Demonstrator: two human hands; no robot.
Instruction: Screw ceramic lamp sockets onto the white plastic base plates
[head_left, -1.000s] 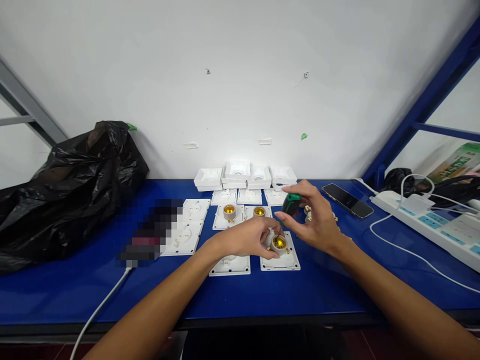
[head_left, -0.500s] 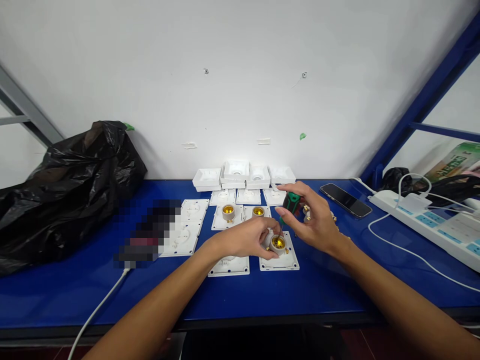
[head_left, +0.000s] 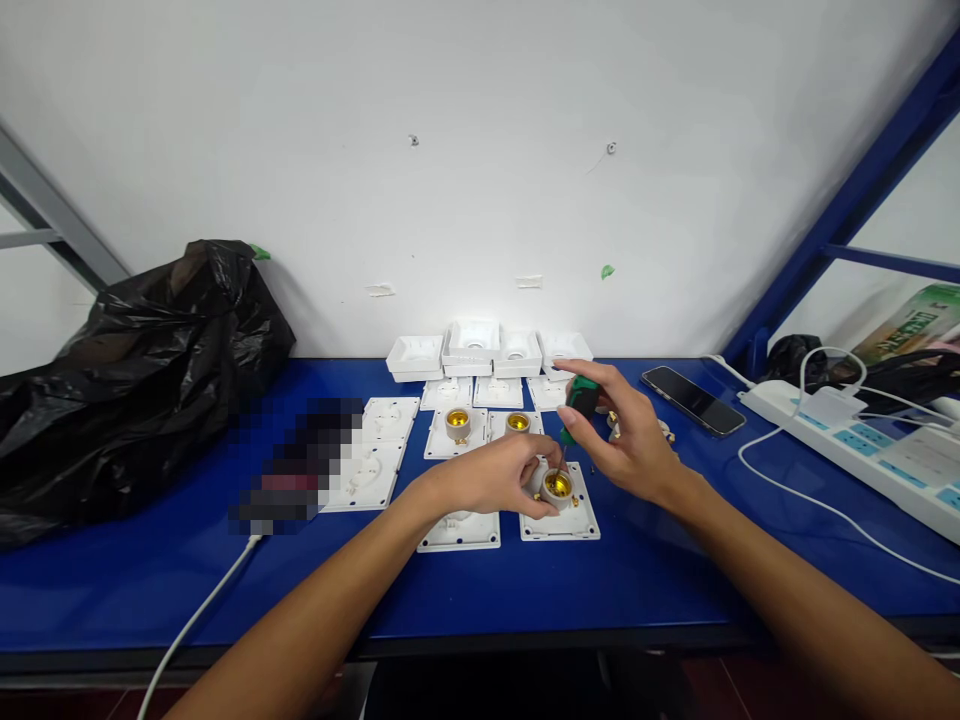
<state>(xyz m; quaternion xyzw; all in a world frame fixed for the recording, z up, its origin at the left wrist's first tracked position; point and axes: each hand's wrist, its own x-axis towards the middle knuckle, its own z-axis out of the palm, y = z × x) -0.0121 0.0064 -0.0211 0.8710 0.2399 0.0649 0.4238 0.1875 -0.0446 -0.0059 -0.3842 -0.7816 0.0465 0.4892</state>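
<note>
The table (head_left: 465, 600) has a smooth, glossy top. The plate (head_left: 583, 522) is smooth plastic; the lamp socket (head_left: 557, 488) pairs a matt, ceramic-looking rim with shiny, gold-coloured metal inside. The screwdriver (head_left: 582, 396) has a plastic-looking handle and a metal shaft. The bag (head_left: 187, 345) is crinkled, glossy plastic, the phone (head_left: 694, 401) glassy, the power strip (head_left: 832, 437) smooth plastic, the wall (head_left: 510, 190) matt.

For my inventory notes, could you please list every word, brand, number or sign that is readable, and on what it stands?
No text is clearly readable.
Green package: large lettering, too blurred to read.
White power strip: any markings are too small.
Screwdriver: no readable lettering.
Dark-screened phone: no readable text.
</note>
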